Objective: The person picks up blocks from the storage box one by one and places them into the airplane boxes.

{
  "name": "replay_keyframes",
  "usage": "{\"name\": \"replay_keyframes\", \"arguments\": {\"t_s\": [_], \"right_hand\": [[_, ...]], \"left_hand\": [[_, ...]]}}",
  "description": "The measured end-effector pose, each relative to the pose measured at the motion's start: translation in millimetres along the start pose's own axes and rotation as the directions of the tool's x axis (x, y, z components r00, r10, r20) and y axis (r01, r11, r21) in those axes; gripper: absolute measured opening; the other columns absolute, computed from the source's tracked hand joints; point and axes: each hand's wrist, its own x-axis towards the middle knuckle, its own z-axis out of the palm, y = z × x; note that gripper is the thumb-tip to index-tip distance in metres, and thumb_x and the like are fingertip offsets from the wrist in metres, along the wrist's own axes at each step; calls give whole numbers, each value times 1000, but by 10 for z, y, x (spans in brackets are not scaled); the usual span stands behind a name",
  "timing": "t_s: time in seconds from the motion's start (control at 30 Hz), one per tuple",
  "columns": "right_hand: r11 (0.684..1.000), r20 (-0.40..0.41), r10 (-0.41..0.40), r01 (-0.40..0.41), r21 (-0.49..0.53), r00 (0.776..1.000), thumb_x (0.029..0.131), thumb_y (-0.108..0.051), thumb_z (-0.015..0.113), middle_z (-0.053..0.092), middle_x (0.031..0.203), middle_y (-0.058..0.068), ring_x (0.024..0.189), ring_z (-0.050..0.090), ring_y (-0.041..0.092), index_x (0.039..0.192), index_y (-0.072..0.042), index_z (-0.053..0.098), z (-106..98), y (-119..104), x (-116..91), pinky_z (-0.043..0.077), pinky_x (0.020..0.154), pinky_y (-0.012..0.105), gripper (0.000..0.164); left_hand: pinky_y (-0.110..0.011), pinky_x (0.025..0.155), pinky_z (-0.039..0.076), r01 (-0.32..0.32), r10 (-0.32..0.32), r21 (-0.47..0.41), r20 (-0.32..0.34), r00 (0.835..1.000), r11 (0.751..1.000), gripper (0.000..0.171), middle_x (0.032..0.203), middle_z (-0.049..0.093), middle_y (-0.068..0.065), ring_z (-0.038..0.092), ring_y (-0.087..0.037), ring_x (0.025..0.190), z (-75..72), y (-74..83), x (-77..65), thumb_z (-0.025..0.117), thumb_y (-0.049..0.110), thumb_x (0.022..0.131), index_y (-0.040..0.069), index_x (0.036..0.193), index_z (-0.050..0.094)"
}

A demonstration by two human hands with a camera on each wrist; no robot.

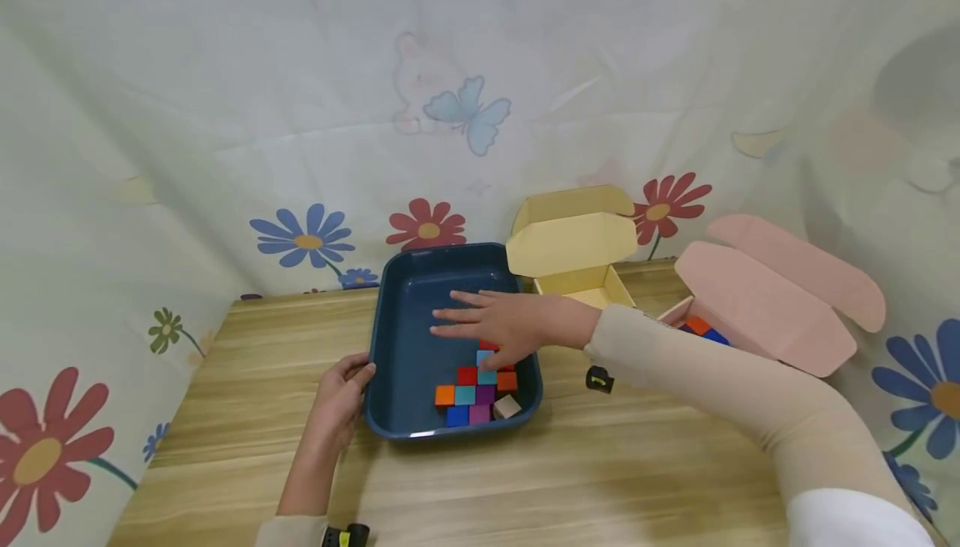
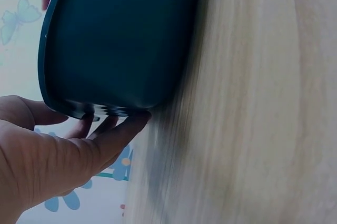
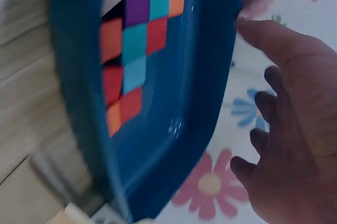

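Head view: left hand [image 1: 339,397] grips one tray [image 1: 411,334]; right hand [image 1: 513,322], fingers spread, hovers over at least twelve blocks [image 1: 465,395]; two boxes [image 1: 573,245] stand nearby.

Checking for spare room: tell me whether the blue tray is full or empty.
Neither: the blue tray is partly filled. In the head view, coloured blocks gather at its near right, leaving bare floor at left.

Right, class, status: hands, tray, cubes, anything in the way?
Left hand grips blue tray; right hand splayed above it; cubes inside, partly hidden by right hand in head view.
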Motion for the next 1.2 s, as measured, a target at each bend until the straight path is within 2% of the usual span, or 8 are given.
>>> {"name": "replay_keyframes", "arguments": {"t_s": [0.17, 0.33, 0.43, 0.6, 0.73, 0.83, 0.93, 1.2], "right_hand": [[988, 90, -137, 142, -58, 987, 98, -40, 67, 2, 171, -6, 157, -2, 29, 164, -33, 9, 77, -175, 320, 15, 125, 48, 88], [966, 214, -238, 253, -48, 947, 99, -29, 68, 3, 170, -12, 157, 2, 21, 163, -39, 12, 192, -315, 573, 22, 123, 37, 85], [963, 284, -251, 270, -29, 926, 99, -21, 68, 10, 169, -16, 155, 10, 12, 161, -43, 18, 254, -361, 662, 27, 121, 32, 82], [968, 337, -237, 250, 4, 911, 97, -8, 69, 35, 160, -15, 138, 42, 9, 154, -37, 43, 318, -372, 721, 41, 112, 28, 69], [954, 318, -265, 296, -53, 910, 95, -3, 69, 51, 147, -9, 117, 54, 11, 141, -27, 60, 328, -380, 762, 49, 101, 24, 53], [928, 291, -311, 355, -112, 905, 94, -3, 69, 58, 135, -5, 106, 57, 12, 132, -22, 67, 323, -386, 783, 52, 91, 22, 43], [920, 251, -339, 375, -111, 906, 95, -5, 70, 61, 125, -5, 99, 58, 11, 126, -22, 69, 300, -373, 779, 53, 84, 19, 34], [916, 148, -387, 398, -48, 910, 96, -20, 73, 65, 120, -6, 100, 60, 8, 120, -24, 71, 185, -318, 703, 52, 86, 17, 25]], "left_hand": [[-25, 79, 56, -1, 1, -3, 7, 1000, 1000, 44, 135, 50, -24, 58, -18, 101, -15, -5, -8, 47, 8, 107, -9, 146, 38], [-26, 80, 57, 10, -10, -5, 12, 1000, 1000, 43, 131, 53, -21, 60, -16, 100, -33, -5, 2, 47, 8, 107, -9, 146, 40], [-26, 79, 57, 12, -11, -14, 21, 1000, 1000, 43, 128, 54, -19, 60, -14, 98, -44, 0, 5, 47, 8, 107, -9, 145, 39], [-26, 79, 57, 13, -12, -27, 24, 1000, 1000, 43, 126, 53, -18, 60, -13, 96, -35, -1, 15, 46, 7, 107, -9, 146, 38], [-26, 78, 57, 15, -14, -25, 23, 1000, 1000, 43, 126, 53, -17, 61, -12, 96, -31, 1, 21, 46, 7, 107, -9, 146, 38], [-26, 78, 57, 14, -14, -23, 26, 1000, 1000, 43, 126, 54, -17, 61, -12, 96, -34, 6, 19, 47, 8, 107, -9, 146, 38], [-27, 78, 57, 14, -14, -21, 30, 999, 1000, 43, 126, 54, -17, 61, -13, 96, -36, 9, 16, 47, 8, 107, -8, 146, 38], [-27, 77, 57, 19, -19, -10, 30, 999, 1000, 43, 126, 55, -15, 59, -13, 97, -42, 14, 14, 48, 9, 107, -7, 146, 39]]}}
